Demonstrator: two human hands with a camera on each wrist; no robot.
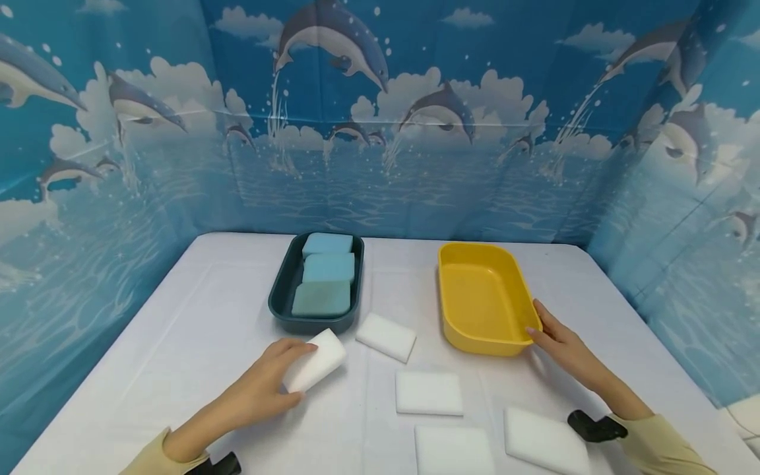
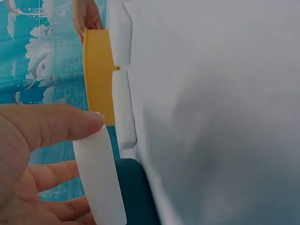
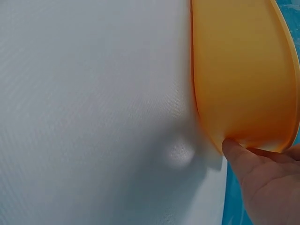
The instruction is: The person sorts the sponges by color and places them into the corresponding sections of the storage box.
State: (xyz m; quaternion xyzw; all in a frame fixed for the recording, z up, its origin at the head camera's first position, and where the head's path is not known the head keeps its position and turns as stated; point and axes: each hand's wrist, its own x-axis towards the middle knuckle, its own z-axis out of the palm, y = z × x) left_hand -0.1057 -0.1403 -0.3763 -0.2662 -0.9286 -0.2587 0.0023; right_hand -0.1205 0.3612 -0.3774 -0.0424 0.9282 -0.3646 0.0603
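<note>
My left hand grips a white sponge block between thumb and fingers, tilted and just above the cloth. In the left wrist view the thumb presses on one end of the white block, and the other fingers lie behind it. Just beyond it stands a dark teal tray holding three blue sponge blocks in a row. At the near right corner of a yellow tray, my right hand holds the wall, thumb on the near side and fingers round the right side. The yellow tray holds nothing.
Several white sponge blocks lie on the white-covered table: one between the trays, another nearer, and two at the front edge of view. A dolphin-print curtain encloses the back and sides.
</note>
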